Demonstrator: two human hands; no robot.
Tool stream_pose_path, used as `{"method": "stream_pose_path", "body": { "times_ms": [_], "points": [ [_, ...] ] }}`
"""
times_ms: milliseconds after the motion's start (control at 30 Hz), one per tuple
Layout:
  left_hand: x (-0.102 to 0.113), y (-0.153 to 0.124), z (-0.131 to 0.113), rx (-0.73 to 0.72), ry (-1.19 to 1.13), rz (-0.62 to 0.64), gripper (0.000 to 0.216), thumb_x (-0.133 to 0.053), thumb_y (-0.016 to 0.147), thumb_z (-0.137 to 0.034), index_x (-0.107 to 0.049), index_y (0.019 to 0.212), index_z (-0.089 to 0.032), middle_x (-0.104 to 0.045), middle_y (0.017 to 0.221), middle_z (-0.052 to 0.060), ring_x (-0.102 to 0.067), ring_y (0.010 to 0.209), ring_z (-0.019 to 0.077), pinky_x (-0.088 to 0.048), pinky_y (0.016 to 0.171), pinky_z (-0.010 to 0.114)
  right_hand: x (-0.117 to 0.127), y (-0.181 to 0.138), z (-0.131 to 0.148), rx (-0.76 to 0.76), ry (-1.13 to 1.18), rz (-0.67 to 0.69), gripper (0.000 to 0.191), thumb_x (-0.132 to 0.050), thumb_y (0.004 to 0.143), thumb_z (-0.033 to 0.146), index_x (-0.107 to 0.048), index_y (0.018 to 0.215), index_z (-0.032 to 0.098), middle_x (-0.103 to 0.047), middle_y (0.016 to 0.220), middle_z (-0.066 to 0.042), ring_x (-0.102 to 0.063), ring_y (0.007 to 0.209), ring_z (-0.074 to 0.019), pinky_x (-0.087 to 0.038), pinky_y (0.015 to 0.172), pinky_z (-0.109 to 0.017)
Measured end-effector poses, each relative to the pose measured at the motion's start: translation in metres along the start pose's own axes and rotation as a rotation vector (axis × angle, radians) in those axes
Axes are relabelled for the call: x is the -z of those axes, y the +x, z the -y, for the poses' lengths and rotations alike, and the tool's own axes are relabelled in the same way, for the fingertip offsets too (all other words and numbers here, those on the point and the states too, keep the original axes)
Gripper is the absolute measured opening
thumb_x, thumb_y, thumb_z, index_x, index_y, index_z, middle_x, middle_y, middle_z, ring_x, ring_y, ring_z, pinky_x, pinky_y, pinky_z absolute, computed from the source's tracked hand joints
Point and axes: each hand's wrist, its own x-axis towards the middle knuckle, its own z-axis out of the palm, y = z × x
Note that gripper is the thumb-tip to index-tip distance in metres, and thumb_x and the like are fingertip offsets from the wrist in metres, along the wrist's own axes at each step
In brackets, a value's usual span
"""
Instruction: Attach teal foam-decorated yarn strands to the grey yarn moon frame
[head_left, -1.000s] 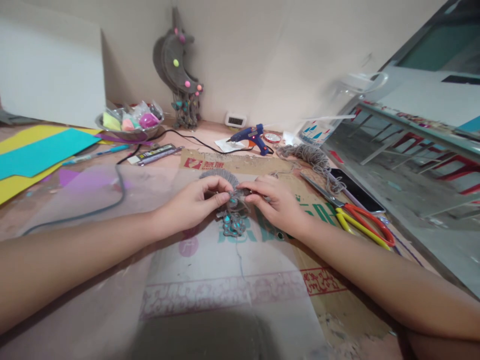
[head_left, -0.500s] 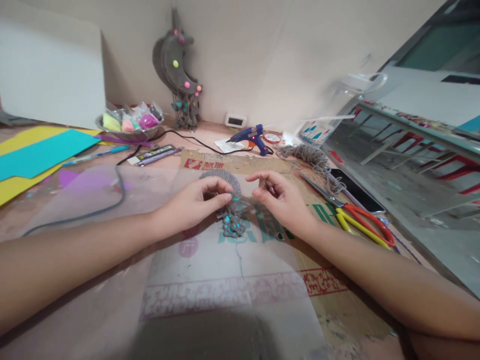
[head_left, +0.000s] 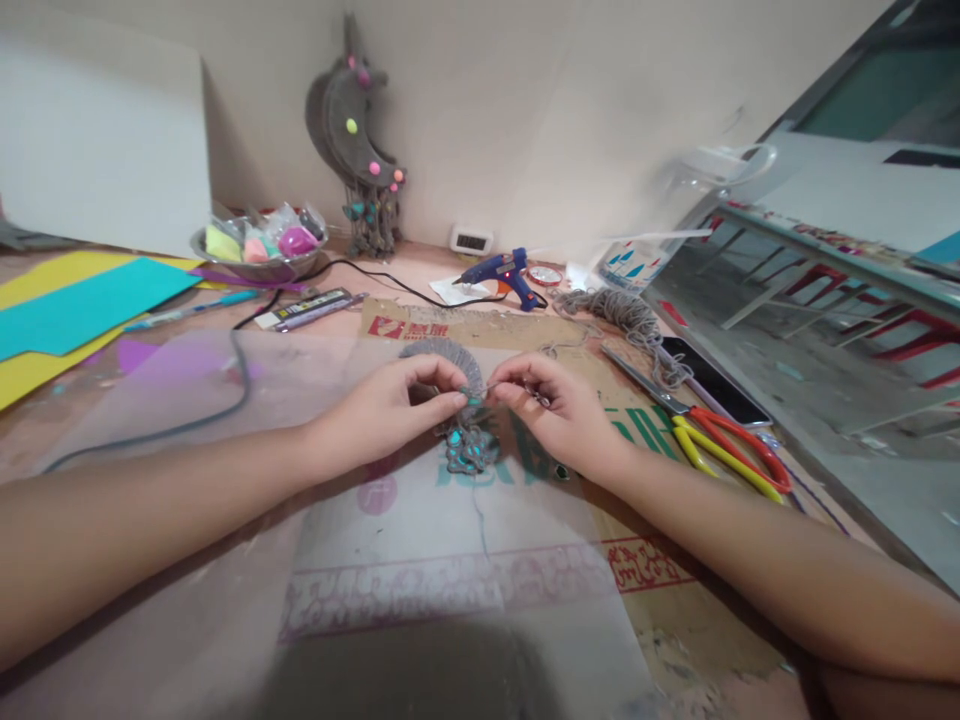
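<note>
A crescent-shaped craft piece wrapped in grey yarn [head_left: 459,356] lies in front of me, with grey strands and turquoise bits [head_left: 469,450] bunched at its lower end. My left hand [head_left: 405,405] pinches its edge near a turquoise bit, thumb against forefinger. Close by on the right, my right hand [head_left: 551,405] is closed in a pinch on a thin grey strand of yarn running toward the left fingertips. The fingers partly cover the piece. Beneath it all is a translucent sheet [head_left: 405,550] over printed cardboard [head_left: 660,620].
Red-and-yellow scissors [head_left: 712,440], a phone [head_left: 716,380] and a grey yarn bundle [head_left: 619,315] lie to the right. Behind are a blue glue gun [head_left: 499,275], a clock [head_left: 471,240] and a metal bowl [head_left: 259,268] of packets. A decorated moon [head_left: 349,125] hangs on the wall.
My right hand has moved left toward the left hand, and its thumb and forefinger have closed on the yarn strand. My left hand stays nearly in place.
</note>
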Motion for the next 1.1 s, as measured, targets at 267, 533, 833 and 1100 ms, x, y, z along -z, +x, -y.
{"method": "stream_pose_path", "body": {
  "times_ms": [267,533,833,1100],
  "points": [
    [-0.0005,0.0005,-0.0013,-0.017,0.017,0.017,0.014,-0.056,0.087,-0.031,-0.061,0.091,-0.018,-0.066,0.088,0.001,-0.060,0.078,0.0136,-0.046,0.070,0.026,-0.0024,-0.0023,0.0034,0.073,-0.016,0.009,0.010,-0.062,0.084,0.025,-0.070,0.090,0.021,-0.072,0.084,-0.002,-0.066,0.072,-0.0135,-0.050,0.064,-0.025],
    [-0.0003,-0.0008,-0.0019,0.000,0.005,0.019,0.016,-0.059,0.085,-0.033,-0.061,0.088,-0.017,-0.067,0.085,0.001,-0.060,0.076,0.0133,-0.047,0.069,0.025,-0.0025,-0.0035,0.0013,0.159,-0.007,0.026,0.011,-0.066,0.082,0.022,-0.070,0.092,0.020,-0.073,0.084,-0.003,-0.066,0.072,-0.0133,-0.051,0.066,-0.025],
    [-0.0010,-0.0014,-0.0057,-0.032,0.098,0.007,0.009,-0.062,0.084,-0.028,-0.064,0.085,-0.019,-0.068,0.084,0.000,-0.061,0.079,0.0145,-0.046,0.074,0.027,-0.0061,-0.0022,0.0028,0.071,-0.065,0.044,0.006,-0.064,0.081,0.020,-0.069,0.082,0.018,-0.070,0.074,-0.001,-0.062,0.064,-0.0109,-0.046,0.060,-0.022],
    [0.0010,-0.0018,-0.0074,-0.041,0.102,0.002,0.016,-0.058,0.087,-0.032,-0.065,0.084,-0.018,-0.068,0.082,0.001,-0.061,0.079,0.0148,-0.047,0.074,0.026,-0.0059,-0.0024,0.0044,0.047,-0.042,0.057,0.007,-0.062,0.081,0.022,-0.068,0.082,0.017,-0.069,0.072,-0.001,-0.060,0.063,-0.0106,-0.044,0.058,-0.022]
  ]
}}
